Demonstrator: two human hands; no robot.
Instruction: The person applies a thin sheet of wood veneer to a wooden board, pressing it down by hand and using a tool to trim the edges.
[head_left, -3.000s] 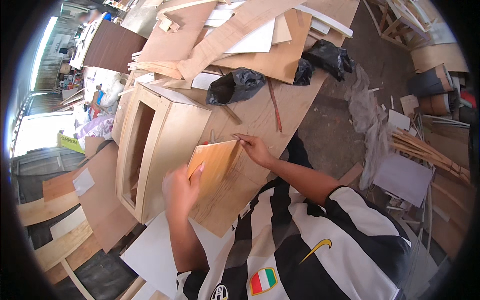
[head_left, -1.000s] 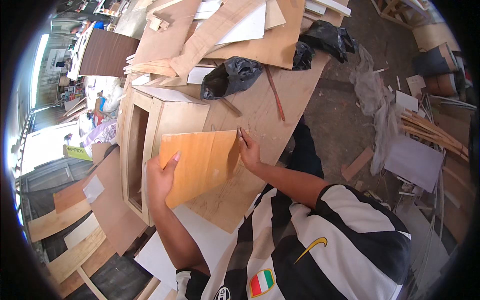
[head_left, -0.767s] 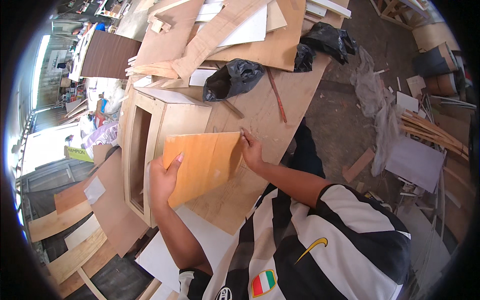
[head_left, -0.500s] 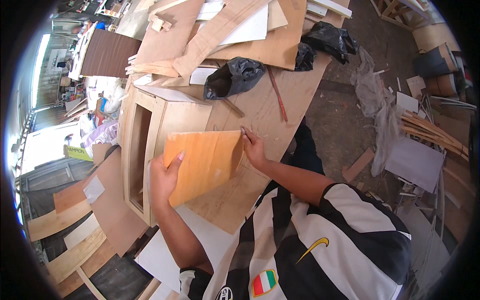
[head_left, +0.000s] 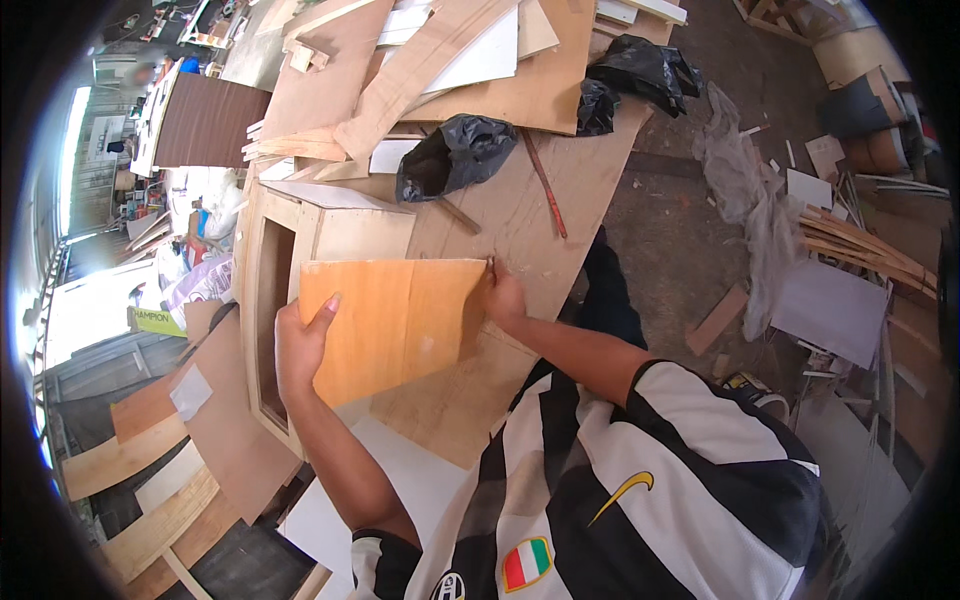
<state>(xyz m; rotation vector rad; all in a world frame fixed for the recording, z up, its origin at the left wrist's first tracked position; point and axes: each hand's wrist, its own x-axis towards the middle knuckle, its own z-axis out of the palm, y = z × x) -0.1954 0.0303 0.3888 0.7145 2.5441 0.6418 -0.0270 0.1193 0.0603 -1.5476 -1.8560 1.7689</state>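
Between my hands is a rectangular wooden panel (head_left: 390,320) with an orange-yellow face, tilted above the workbench. My left hand (head_left: 303,340) grips its left edge, the thumb lying on the face and the fingers behind it. At the right edge, my right hand (head_left: 505,295) closes around the upper corner, its fingers partly hidden. Just beyond the panel stands a pale wooden cabinet box (head_left: 365,235) with a tall opening in its narrow front. The panel's left part overlaps the box in view; whether they touch I cannot tell.
The plywood-topped workbench (head_left: 590,185) carries a black plastic bag (head_left: 470,150), a thin reddish rod (head_left: 545,190) and a short wood stick (head_left: 458,217). Stacked boards (head_left: 540,85) cover its far end. Wood sheets (head_left: 240,410) lean at the left; timber strips (head_left: 870,250) lie at the right.
The panel and my left hand have shifted left, nearer the cabinet opening. More of the panel's face shows now. Both hands keep their hold, and the whole view has moved slightly.
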